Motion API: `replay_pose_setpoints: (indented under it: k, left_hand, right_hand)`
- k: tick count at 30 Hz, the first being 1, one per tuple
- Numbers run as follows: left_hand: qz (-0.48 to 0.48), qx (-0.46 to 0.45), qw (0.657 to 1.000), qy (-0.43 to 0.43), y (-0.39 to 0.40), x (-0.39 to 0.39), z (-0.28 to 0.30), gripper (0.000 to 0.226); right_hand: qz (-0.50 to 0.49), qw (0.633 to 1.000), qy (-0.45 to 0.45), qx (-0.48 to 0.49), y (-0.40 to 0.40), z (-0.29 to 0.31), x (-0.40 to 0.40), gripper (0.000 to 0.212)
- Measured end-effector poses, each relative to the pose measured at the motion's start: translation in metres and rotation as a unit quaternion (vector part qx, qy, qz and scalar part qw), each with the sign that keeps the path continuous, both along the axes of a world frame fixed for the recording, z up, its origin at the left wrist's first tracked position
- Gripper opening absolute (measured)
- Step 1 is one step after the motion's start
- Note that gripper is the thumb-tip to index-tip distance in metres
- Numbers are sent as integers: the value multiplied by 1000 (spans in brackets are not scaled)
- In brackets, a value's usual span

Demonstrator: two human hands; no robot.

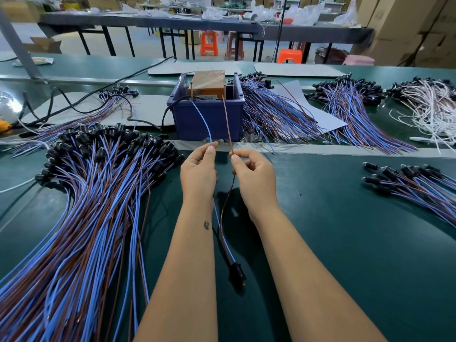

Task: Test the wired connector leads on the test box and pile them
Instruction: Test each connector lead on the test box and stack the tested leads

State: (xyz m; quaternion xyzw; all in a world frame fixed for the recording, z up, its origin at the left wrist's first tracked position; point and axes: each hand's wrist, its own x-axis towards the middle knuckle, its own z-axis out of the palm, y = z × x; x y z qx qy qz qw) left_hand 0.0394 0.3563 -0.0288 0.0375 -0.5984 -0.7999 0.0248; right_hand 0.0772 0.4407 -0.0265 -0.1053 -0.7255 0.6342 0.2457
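Note:
My left hand (198, 170) pinches the blue wire (206, 122) of one lead, and my right hand (254, 174) pinches its brown wire (228, 122). Both wire ends reach up to two metal pins on the orange test box (208, 81), which sits inside a blue bin (209, 117). The lead's black connector (237, 275) hangs low between my forearms, with a small orange glow at its tip. A big pile of blue and brown leads (86, 206) lies to my left.
More lead bundles lie right of the bin (276, 114), at the far right (350, 104) and near my right arm (414, 183). White-wired leads (429, 107) sit at the far right edge. A black cable (81, 99) runs across the green bench to the bin.

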Motion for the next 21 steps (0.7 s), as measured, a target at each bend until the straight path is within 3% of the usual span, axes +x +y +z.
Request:
replay_pose_setpoints:
  k: [21]
  left_hand:
    - [-1, -1, 1000, -5, -1, 2, 2, 19]
  right_hand:
    - [3, 1000, 9, 5, 1, 1, 3, 17]
